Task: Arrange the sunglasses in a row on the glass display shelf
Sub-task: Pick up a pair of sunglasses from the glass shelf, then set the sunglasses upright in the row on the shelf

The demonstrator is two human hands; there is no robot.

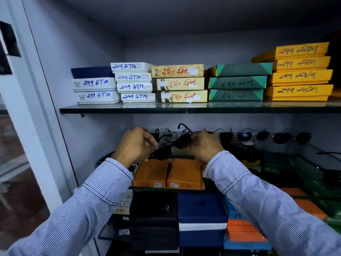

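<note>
Both hands hold one pair of black sunglasses (172, 146) in front of the middle shelf. My left hand (135, 145) grips its left end and my right hand (205, 145) grips its right end; the pair is tilted, right side higher. Behind them, a row of dark sunglasses (262, 136) stands along the back of the glass display shelf (302, 154), from the middle to the right. More frames (167, 133) sit behind my hands, partly hidden.
Two orange boxes (167, 173) lie at the shelf front, below the held pair. Stacked labelled boxes (177, 84) fill the upper glass shelf (184, 109). Black, blue and orange cases (201, 217) are stacked on lower levels. A white cabinet frame (36, 111) stands at left.
</note>
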